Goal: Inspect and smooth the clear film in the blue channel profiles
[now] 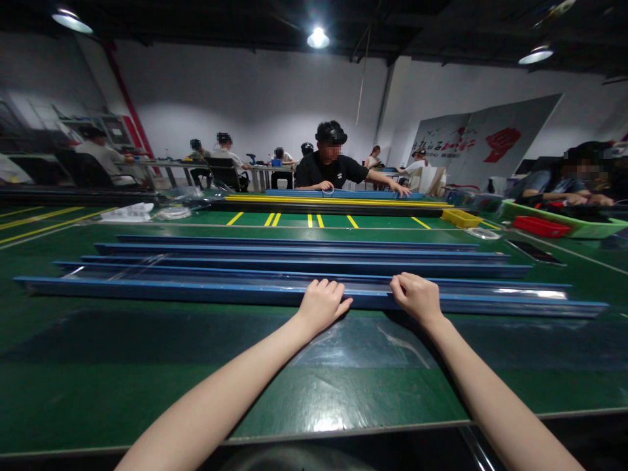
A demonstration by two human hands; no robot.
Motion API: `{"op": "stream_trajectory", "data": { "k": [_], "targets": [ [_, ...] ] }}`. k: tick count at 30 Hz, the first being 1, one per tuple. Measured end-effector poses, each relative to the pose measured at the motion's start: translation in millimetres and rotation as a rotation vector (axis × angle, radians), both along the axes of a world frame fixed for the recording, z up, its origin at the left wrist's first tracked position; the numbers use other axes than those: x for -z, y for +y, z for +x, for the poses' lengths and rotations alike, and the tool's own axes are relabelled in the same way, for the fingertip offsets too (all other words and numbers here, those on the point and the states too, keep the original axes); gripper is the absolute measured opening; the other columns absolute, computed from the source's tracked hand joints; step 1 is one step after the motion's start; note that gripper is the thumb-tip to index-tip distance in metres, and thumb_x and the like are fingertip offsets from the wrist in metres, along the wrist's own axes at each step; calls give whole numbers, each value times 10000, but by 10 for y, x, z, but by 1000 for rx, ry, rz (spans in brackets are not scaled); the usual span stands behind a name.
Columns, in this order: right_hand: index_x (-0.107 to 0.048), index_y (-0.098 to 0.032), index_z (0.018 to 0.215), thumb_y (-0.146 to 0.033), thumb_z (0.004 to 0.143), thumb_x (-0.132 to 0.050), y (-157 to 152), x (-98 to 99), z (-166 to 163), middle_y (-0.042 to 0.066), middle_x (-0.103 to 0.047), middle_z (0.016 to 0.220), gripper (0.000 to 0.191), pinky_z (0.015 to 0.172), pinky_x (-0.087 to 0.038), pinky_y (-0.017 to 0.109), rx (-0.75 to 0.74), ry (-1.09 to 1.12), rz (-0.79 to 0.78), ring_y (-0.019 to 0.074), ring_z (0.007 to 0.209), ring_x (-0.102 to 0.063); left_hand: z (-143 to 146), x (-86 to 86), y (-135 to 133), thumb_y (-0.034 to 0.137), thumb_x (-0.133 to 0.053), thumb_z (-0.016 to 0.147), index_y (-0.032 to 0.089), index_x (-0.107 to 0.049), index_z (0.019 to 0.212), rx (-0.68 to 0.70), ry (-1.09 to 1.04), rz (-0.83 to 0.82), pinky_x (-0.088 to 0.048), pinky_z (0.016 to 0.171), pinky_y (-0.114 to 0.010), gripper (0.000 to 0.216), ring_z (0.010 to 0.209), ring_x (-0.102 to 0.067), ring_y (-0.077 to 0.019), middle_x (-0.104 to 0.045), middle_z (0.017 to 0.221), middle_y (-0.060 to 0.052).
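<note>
Several long blue rails lie side by side across the green table (147, 366). My left hand (321, 304) rests on the nearest blue rail (161, 291), its fingers curled over the rail's top edge. My right hand (417, 297) grips the same rail a little to the right, fingers bent over its far edge. A clear plastic sheet (353, 347) lies on the table under my wrists, reaching up to the rail.
A person in black works across the table at more blue and yellow rails (333, 199). A yellow tray (461, 218), a green tray (579, 226) holding a red bin (540, 226) and another person sit at the right. Plastic bags (130, 211) lie at far left.
</note>
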State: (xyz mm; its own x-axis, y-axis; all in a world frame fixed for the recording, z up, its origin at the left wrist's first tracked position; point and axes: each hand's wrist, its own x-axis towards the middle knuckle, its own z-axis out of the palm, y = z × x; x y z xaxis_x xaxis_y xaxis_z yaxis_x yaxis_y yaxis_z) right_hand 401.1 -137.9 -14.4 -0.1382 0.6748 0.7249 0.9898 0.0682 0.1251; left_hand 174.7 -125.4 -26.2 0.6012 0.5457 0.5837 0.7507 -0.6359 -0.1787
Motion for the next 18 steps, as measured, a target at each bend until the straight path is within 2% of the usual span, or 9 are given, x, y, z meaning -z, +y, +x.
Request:
{"op": "stream_trajectory", "data": {
  "k": [7, 13, 18],
  "targets": [
    [-525, -161, 454, -297, 802, -348, 45, 21, -10, 11, -554, 509, 413, 458, -176, 223, -5, -2, -60, 69, 457, -424, 2, 0, 1, 409, -382, 839, 159, -530, 775, -7, 9, -17, -312, 608, -306, 297, 716, -518, -188, -588, 719, -56],
    [-513, -159, 466, -293, 809, -339, 27, 23, -25, 14, -549, 511, 407, 464, -178, 225, -18, -28, -6, 73, 476, -432, 5, -9, -7, 407, -382, 838, 157, -527, 771, -10, 11, -14, -310, 609, -310, 296, 718, -521, -191, -591, 720, -51],
    [-507, -162, 490, -283, 820, -331, 10, 23, -159, 16, -550, 532, 392, 487, -200, 227, -70, -33, 9, 79, 516, -459, 4, -9, -8, 408, -384, 837, 158, -526, 773, -5, 0, -11, -308, 612, -312, 295, 718, -521, -192, -592, 723, -51]
  ]
}}
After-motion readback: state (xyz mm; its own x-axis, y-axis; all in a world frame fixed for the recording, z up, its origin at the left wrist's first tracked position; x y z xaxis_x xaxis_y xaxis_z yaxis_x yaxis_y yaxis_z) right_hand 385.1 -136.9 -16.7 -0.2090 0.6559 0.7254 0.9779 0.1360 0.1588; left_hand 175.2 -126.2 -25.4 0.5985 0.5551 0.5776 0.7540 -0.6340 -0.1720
